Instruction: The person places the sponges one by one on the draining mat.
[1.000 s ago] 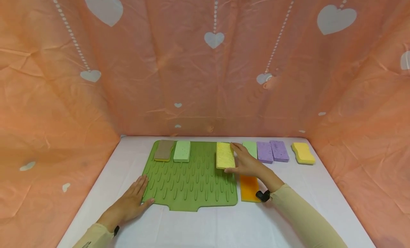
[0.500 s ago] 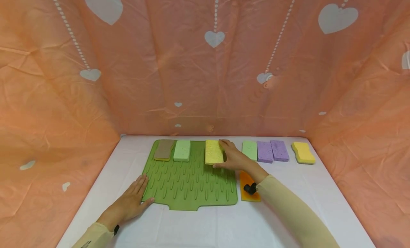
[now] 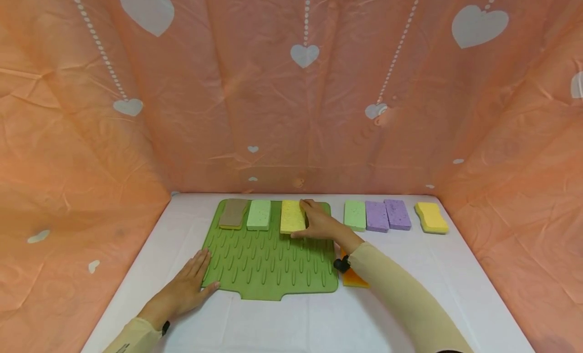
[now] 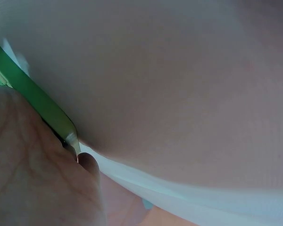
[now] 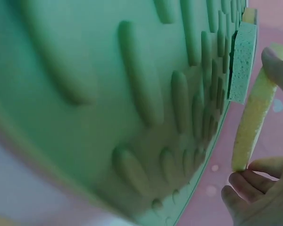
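My right hand (image 3: 321,224) holds a yellow sponge (image 3: 291,217) by its two ends, thumb at one end and fingertips at the other. In the right wrist view the sponge (image 5: 254,117) is edge-on, apart from the ribbed green mat (image 5: 104,141). Flat fingers of my left hand (image 3: 184,287) rest on the mat's near left edge, thumb spread toward its front. The left wrist view has the palm (image 4: 33,165) against the mat's rim. On the mat's far left lie a brown-topped yellow sponge (image 3: 234,213) and a pale green sponge (image 3: 259,214).
Right of the mat, a green sponge (image 3: 355,216) and two purple sponges (image 3: 377,216) lie in a row. A yellow sponge with pinched-in sides (image 3: 430,218) sits farther right. My right forearm partly covers a flat orange piece (image 3: 352,279). Orange curtains (image 3: 255,115) surround the white table.
My right hand has carried the yellow sponge leftward across the far part of the mat, toward the pale green sponge. My left hand has stayed in place.
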`<action>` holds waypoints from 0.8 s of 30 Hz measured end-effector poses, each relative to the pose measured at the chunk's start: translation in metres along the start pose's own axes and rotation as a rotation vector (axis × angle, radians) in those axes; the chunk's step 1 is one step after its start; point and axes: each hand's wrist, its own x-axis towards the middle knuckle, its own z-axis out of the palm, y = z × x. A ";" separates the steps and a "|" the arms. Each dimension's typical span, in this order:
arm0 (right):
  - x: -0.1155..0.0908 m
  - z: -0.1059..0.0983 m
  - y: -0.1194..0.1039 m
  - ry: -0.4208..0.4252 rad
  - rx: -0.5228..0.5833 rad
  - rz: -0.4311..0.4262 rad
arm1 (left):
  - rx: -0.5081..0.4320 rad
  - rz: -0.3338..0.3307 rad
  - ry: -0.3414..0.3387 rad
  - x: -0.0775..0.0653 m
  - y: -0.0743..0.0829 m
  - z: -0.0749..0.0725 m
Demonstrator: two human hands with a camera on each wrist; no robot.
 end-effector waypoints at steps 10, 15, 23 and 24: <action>0.021 0.010 0.002 -0.015 -0.005 -0.016 | 0.011 0.009 0.007 0.001 -0.001 0.001; 0.027 0.014 0.002 -0.027 0.001 0.001 | 0.021 0.007 0.006 0.003 -0.003 0.003; 0.032 0.016 -0.001 -0.043 0.009 0.032 | -0.001 -0.004 -0.006 0.001 -0.002 0.001; 0.033 0.017 -0.001 -0.043 0.006 0.032 | -0.001 -0.001 0.000 0.001 -0.002 0.001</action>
